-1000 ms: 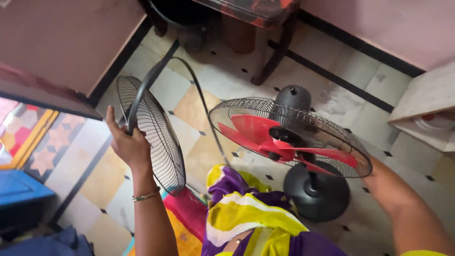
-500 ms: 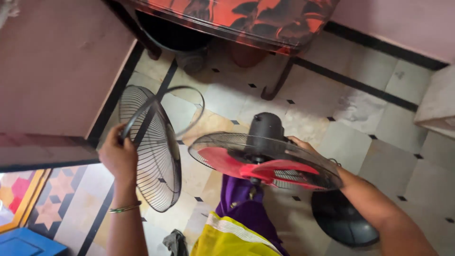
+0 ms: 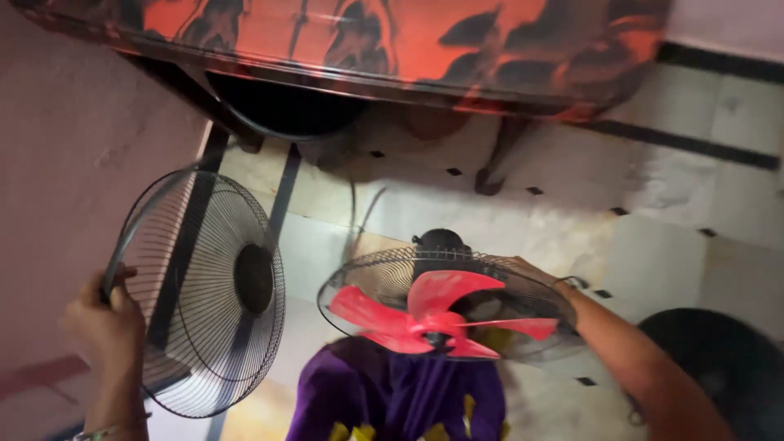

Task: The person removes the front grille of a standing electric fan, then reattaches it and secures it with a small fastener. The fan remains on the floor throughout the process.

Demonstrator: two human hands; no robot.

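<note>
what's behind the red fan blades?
Behind the red blades sits the rear wire guard, with the black motor housing above it. The right hand grips the guard's rim. The blades hide the hub mounting; purple cloth lies below.

Thin black wire on loose front fan grille (image 3: 204, 294), slightly glossy, solid plastic-looking hub disc. Red fan blades (image 3: 433, 314) smooth glossy plastic. Rear grille (image 3: 539, 306) same dark wire. Floor tiles (image 3: 653, 204) polished stone-like, pale, shiny. Purple garment (image 3: 392, 392) soft matt cloth. Red-black tabletop (image 3: 392, 41) glossy.
</note>
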